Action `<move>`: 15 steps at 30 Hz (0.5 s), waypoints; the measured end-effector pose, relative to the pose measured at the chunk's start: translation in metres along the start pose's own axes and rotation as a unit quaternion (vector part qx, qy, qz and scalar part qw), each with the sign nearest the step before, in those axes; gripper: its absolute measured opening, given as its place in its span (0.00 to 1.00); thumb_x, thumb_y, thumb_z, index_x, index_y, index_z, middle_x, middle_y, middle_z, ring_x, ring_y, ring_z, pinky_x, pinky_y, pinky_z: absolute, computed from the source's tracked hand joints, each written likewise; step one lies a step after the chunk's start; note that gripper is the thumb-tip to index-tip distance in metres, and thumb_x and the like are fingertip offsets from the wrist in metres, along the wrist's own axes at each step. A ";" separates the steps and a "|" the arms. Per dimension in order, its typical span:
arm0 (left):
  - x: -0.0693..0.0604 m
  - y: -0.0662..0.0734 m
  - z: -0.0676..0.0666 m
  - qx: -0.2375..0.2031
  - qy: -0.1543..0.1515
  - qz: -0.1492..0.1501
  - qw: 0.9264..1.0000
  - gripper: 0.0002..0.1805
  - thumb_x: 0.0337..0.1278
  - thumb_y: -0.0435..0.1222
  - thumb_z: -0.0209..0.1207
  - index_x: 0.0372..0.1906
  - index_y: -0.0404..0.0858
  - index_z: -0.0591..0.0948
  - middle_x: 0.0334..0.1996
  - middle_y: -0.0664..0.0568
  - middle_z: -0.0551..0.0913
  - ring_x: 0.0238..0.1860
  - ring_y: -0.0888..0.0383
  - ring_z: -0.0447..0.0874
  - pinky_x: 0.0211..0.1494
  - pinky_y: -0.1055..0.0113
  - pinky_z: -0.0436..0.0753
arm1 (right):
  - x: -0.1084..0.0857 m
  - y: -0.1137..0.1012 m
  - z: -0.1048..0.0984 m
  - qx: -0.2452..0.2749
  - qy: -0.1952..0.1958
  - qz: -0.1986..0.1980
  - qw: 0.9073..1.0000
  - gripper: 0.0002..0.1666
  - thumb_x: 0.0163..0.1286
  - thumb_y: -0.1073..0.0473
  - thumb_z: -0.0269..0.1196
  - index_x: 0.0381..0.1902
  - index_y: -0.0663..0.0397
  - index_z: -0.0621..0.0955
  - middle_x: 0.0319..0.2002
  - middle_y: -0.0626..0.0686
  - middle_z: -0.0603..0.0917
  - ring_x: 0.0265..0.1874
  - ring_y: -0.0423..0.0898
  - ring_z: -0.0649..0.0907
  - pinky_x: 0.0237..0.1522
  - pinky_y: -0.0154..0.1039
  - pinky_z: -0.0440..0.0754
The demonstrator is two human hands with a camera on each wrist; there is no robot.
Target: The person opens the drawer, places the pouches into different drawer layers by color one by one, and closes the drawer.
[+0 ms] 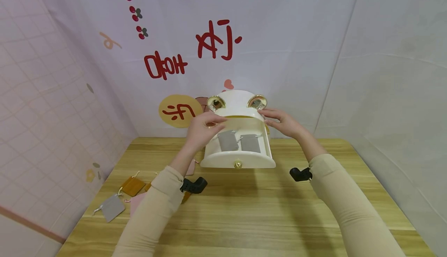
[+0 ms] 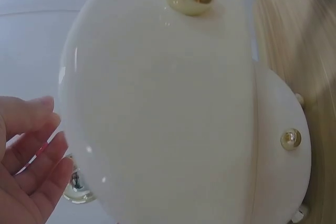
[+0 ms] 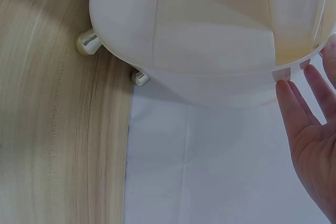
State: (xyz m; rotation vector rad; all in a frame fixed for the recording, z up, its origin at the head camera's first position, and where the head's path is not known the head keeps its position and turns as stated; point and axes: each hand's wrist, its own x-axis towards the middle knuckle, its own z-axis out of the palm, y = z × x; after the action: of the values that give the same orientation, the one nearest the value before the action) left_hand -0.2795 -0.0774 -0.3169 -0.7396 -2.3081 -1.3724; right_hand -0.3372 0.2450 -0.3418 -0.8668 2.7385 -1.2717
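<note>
A white box (image 1: 238,98) with two gold-rimmed round ornaments stands at the back of the table. Its front drawer (image 1: 213,160) sticks out, with a gold knob (image 1: 238,164). Two grey drawstring pouches, a left one (image 1: 228,141) and a right one (image 1: 250,143), lie side by side in it. My left hand (image 1: 204,129) is at the box's left side, fingers loosely bent and holding nothing; in the left wrist view it is beside the white panel (image 2: 157,87). My right hand (image 1: 283,123) touches the right rim with extended fingertips, as the right wrist view shows (image 3: 315,135).
Left on the wooden table (image 1: 244,218) lie a grey pouch (image 1: 113,207), an orange pouch (image 1: 133,186) and a pink pouch (image 1: 137,202), with others partly hidden by my left arm. A printed cloth (image 1: 279,35) hangs behind. Black wrist mounts (image 1: 301,174) are on both sleeves.
</note>
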 end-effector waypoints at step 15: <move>-0.035 -0.021 -0.036 -0.026 -0.015 -0.023 0.999 0.14 0.57 0.31 0.69 0.49 0.34 0.87 0.41 0.48 0.88 0.40 0.54 0.86 0.45 0.61 0.84 | 0.003 0.010 -0.002 -0.011 0.000 -0.005 1.000 0.28 0.77 0.59 0.57 0.72 0.54 0.69 0.74 0.62 0.60 0.74 0.61 0.55 0.69 0.65 0.55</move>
State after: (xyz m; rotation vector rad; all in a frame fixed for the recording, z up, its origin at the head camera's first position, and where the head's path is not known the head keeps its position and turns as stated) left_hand -0.2622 -0.1262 -0.3337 -0.7311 -2.3346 -1.4571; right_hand -0.3449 0.2502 -0.3475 -0.8841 2.7572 -1.2451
